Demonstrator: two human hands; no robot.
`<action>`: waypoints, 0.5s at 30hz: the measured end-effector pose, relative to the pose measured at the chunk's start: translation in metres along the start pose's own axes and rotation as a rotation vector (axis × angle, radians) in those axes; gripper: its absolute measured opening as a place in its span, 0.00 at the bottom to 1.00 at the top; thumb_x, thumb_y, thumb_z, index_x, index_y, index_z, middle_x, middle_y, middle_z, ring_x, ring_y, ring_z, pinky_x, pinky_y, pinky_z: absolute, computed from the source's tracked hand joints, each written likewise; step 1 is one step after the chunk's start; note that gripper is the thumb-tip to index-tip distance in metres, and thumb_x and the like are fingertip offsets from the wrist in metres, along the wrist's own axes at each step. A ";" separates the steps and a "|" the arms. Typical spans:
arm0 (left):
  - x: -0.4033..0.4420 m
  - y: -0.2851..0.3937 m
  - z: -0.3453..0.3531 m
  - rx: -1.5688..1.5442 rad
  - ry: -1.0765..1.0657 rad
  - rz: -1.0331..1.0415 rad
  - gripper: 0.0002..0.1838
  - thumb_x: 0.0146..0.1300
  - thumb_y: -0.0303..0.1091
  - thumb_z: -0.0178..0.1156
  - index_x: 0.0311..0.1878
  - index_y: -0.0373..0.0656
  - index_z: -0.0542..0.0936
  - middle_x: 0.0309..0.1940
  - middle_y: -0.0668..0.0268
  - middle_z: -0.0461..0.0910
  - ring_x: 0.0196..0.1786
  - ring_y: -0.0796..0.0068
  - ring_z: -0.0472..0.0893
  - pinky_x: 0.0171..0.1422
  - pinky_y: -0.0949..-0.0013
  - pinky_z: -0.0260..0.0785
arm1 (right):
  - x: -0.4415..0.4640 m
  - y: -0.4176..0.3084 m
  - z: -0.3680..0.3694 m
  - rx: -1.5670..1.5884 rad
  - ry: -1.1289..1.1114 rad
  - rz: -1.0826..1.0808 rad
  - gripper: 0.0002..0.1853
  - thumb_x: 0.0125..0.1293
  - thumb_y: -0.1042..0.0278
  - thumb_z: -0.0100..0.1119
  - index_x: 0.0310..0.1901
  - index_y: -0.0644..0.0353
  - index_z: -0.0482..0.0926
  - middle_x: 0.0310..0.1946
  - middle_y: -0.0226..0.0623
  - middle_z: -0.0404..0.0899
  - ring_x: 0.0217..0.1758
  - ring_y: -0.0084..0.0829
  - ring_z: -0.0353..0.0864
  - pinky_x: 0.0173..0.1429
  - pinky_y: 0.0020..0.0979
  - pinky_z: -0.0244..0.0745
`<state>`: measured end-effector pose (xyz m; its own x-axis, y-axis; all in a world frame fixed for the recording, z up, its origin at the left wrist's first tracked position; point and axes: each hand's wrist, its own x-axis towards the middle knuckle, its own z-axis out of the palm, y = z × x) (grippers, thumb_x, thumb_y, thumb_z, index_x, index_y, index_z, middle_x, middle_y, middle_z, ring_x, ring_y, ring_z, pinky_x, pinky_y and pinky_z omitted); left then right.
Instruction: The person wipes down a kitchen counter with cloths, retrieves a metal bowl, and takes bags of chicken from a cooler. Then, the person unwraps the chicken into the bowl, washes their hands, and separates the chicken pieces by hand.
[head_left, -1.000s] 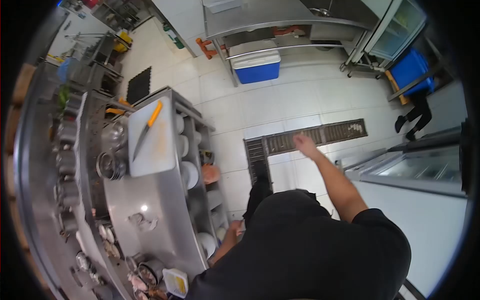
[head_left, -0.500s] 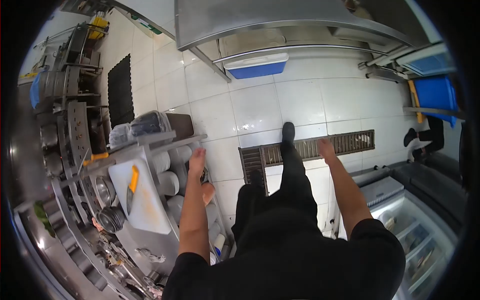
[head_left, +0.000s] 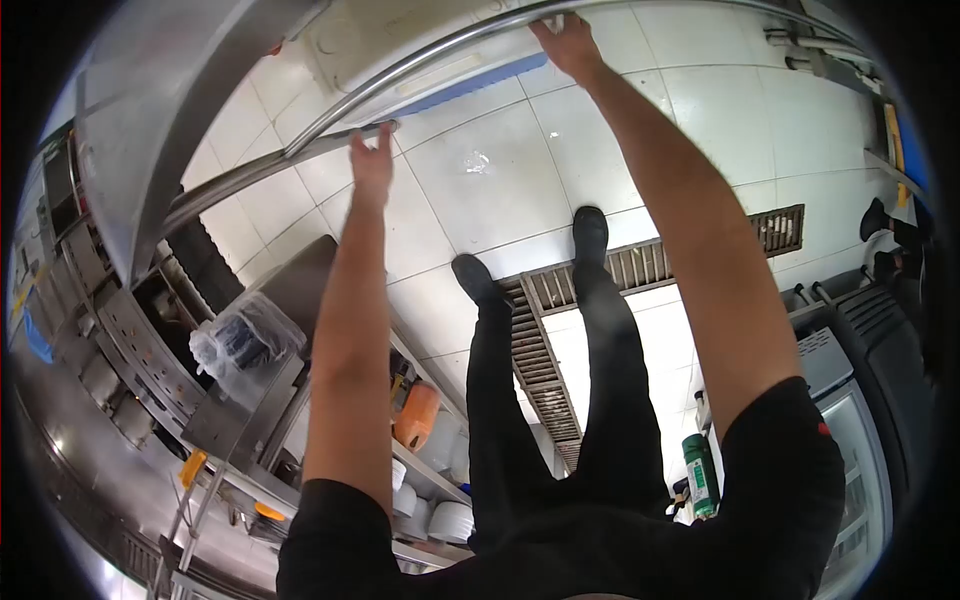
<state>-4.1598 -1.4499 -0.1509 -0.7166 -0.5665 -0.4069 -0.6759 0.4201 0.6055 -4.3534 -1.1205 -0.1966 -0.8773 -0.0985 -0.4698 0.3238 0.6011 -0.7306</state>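
My left hand reaches forward with thumb and fingers apart, holding nothing. Its fingertips are close to the foot of a metal table leg. My right hand is stretched further ahead, fingers spread, at the tubular metal rail under a steel table. Whether its fingertips touch that rail is unclear. Between my hands, beyond the rail, sits a cool box with a white lid and a blue body. The rail partly hides the box.
A floor drain grate runs by my shoes. To the left is a counter with a plastic-wrapped bundle, an orange container and white bowls below. A glass-topped freezer, a green bottle and another person's shoe are right.
I have come closer to the steel table and the cool box. Both hands have risen and reached forward from beside my body; the left counter has slid back in view.
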 end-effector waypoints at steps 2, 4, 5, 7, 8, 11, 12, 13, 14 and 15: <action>0.061 -0.007 0.005 -0.054 0.058 0.037 0.52 0.68 0.62 0.65 0.77 0.27 0.59 0.75 0.39 0.65 0.76 0.50 0.68 0.80 0.57 0.59 | 0.057 0.015 0.014 -0.119 -0.124 -0.127 0.43 0.71 0.42 0.61 0.76 0.64 0.60 0.74 0.57 0.65 0.77 0.49 0.64 0.80 0.40 0.59; 0.116 -0.036 -0.001 -0.180 0.105 -0.011 0.56 0.65 0.63 0.68 0.78 0.28 0.56 0.74 0.41 0.66 0.72 0.53 0.72 0.77 0.58 0.62 | 0.079 0.029 0.037 -0.161 0.002 -0.264 0.41 0.73 0.45 0.59 0.79 0.57 0.56 0.77 0.53 0.61 0.79 0.44 0.60 0.82 0.39 0.54; 0.136 -0.036 0.005 -0.287 0.140 -0.069 0.58 0.63 0.63 0.70 0.79 0.28 0.54 0.74 0.42 0.67 0.69 0.55 0.75 0.75 0.59 0.65 | 0.059 0.017 0.028 -0.005 -0.014 -0.266 0.43 0.73 0.44 0.60 0.80 0.57 0.55 0.75 0.52 0.63 0.78 0.43 0.63 0.80 0.39 0.57; 0.157 -0.043 0.003 -0.557 -0.081 0.064 0.59 0.63 0.60 0.73 0.79 0.30 0.49 0.71 0.48 0.70 0.69 0.59 0.75 0.75 0.59 0.66 | 0.046 0.007 0.014 0.168 -0.035 -0.309 0.46 0.72 0.42 0.62 0.80 0.59 0.53 0.73 0.50 0.68 0.75 0.41 0.67 0.77 0.38 0.62; 0.153 -0.035 0.007 -0.616 -0.072 0.004 0.57 0.63 0.59 0.73 0.78 0.30 0.52 0.69 0.49 0.72 0.69 0.59 0.75 0.75 0.60 0.66 | 0.041 0.005 0.008 0.230 -0.053 -0.327 0.48 0.72 0.41 0.64 0.81 0.59 0.52 0.71 0.49 0.70 0.73 0.40 0.69 0.75 0.38 0.65; 0.161 -0.057 0.008 -0.697 0.010 -0.127 0.51 0.62 0.59 0.74 0.73 0.30 0.61 0.66 0.50 0.74 0.67 0.62 0.75 0.73 0.61 0.68 | 0.029 -0.005 -0.007 0.413 -0.153 -0.345 0.48 0.72 0.40 0.63 0.81 0.60 0.53 0.71 0.47 0.70 0.73 0.39 0.69 0.75 0.40 0.65; 0.159 -0.058 0.005 -0.668 -0.060 -0.151 0.49 0.63 0.58 0.74 0.71 0.31 0.63 0.67 0.52 0.74 0.69 0.62 0.74 0.74 0.62 0.66 | 0.025 -0.010 -0.014 0.401 -0.171 -0.309 0.50 0.72 0.37 0.62 0.81 0.60 0.51 0.73 0.47 0.69 0.75 0.40 0.66 0.77 0.41 0.63; 0.138 -0.041 0.006 -0.639 -0.087 -0.151 0.49 0.63 0.57 0.74 0.73 0.32 0.63 0.69 0.53 0.72 0.70 0.63 0.73 0.76 0.62 0.65 | 0.040 0.003 -0.006 0.357 -0.109 -0.228 0.51 0.71 0.35 0.62 0.83 0.56 0.50 0.75 0.46 0.66 0.79 0.41 0.62 0.79 0.41 0.59; 0.121 -0.044 0.013 -0.683 -0.057 -0.108 0.47 0.65 0.55 0.73 0.74 0.33 0.63 0.70 0.55 0.72 0.70 0.63 0.72 0.76 0.62 0.65 | 0.052 0.009 -0.009 0.410 -0.152 -0.273 0.52 0.70 0.34 0.62 0.83 0.55 0.50 0.76 0.47 0.65 0.80 0.41 0.60 0.81 0.41 0.57; 0.104 -0.049 0.022 -0.725 -0.030 -0.068 0.46 0.66 0.53 0.72 0.75 0.34 0.63 0.70 0.56 0.72 0.71 0.64 0.72 0.76 0.62 0.64 | 0.057 0.016 -0.013 0.463 -0.195 -0.312 0.52 0.70 0.33 0.62 0.83 0.54 0.50 0.77 0.47 0.63 0.81 0.42 0.58 0.82 0.41 0.55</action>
<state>-4.2043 -1.5137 -0.2379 -0.6888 -0.5504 -0.4719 -0.4426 -0.1963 0.8750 -4.4030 -1.1065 -0.2290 -0.8885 -0.3857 -0.2485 0.2204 0.1161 -0.9685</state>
